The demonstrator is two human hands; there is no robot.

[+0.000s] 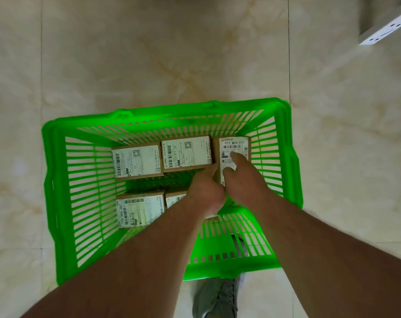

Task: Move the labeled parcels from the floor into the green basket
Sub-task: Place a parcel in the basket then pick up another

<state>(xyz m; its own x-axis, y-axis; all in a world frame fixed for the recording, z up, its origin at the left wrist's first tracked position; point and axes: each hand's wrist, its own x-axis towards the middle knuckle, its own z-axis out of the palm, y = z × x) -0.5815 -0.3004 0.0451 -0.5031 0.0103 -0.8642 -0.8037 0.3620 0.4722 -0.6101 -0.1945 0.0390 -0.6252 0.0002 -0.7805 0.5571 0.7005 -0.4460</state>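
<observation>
Tiled floor (126,53); green basket (57,180); both hands' fingers gripping brown white-labeled parcel (235,145).

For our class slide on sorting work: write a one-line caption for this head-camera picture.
Both hands, left and right, settle a labelled parcel beside four others in the green basket on the tiled floor.
</observation>
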